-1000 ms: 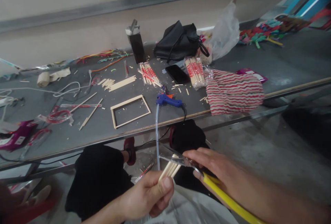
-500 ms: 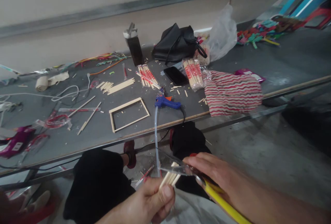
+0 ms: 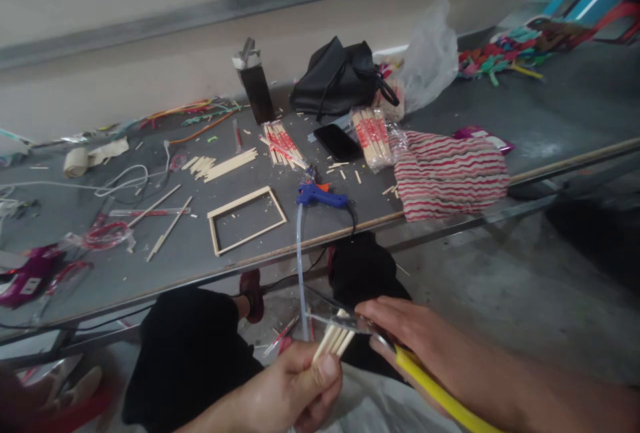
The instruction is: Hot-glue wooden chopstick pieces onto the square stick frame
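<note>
Two hands were in use, set apart from each other above your lap. Your left hand (image 3: 305,379) was clamped on a bundle of wooden sticks (image 3: 336,338), upper ends projecting past the thumb. Your right hand (image 3: 410,329) gripped the yellow-handled shears (image 3: 435,387); the blades stood apart at their tips, one crossing the sticks near their upper ends. Relative to the sticks, the tabletop (image 3: 400,196) carried the blue glue gun (image 3: 325,197) at 12 o'clock, with the phone (image 3: 337,143) and black bag (image 3: 335,89) farther out. You had the rectangular stick frame (image 3: 240,203) at 11 o'clock, just beside the glue gun, and the striped cloth (image 3: 450,176) at 1 o'clock.
</note>
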Demonstrator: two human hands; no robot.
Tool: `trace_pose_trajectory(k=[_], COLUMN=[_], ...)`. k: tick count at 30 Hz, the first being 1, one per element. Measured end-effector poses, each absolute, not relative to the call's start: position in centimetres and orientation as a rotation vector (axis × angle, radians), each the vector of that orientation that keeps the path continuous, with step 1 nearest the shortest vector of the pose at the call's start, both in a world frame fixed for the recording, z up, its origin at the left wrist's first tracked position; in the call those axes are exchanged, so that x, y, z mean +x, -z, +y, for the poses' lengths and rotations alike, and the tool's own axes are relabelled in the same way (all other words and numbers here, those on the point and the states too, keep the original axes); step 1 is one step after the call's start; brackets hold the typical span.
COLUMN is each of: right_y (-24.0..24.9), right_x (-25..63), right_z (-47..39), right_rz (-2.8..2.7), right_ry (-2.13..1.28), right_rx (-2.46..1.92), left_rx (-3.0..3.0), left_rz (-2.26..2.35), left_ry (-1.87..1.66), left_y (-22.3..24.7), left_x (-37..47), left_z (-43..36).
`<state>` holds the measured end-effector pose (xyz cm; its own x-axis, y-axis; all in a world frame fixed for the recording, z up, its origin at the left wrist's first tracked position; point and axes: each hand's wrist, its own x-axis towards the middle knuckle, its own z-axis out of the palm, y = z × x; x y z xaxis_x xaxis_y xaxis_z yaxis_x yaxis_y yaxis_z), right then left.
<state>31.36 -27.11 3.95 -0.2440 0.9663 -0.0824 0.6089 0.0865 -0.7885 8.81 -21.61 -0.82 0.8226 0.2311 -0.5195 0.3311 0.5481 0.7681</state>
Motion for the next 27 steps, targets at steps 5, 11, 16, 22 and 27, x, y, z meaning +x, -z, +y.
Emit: trace_pose_trajectory(k=[5,11,16,22,27], right_y=[-2.5,-1.5,-1.0,-2.7,-4.2], right_x=[31.6,32.0,32.2,32.5,32.5], right_z=[-26.6,-26.1,-26.3,-26.6,-26.8], right_rz=[-1.978,-2.018,-1.997,-1.984,-1.965], right_ry=[-1.025,-1.074,-1.031,-1.003,-1.127], right_rx=[-1.54,-1.476,-1.477,-1.555,-1.657], left_rx=[0.959,0.976,1.052,1.05,1.023], left_rz=[0.636,0.634,0.59,0.606,0.629], left_ry=[0.049,0.087,0.077,0.091,0.102], left_y=[1.3,1.7,1.4,1.0,0.6], left_x=[8.8,8.3,8.6,8.9,9.1], left_z=[-21.1,-20.4,-19.7,-20.2,-20.8])
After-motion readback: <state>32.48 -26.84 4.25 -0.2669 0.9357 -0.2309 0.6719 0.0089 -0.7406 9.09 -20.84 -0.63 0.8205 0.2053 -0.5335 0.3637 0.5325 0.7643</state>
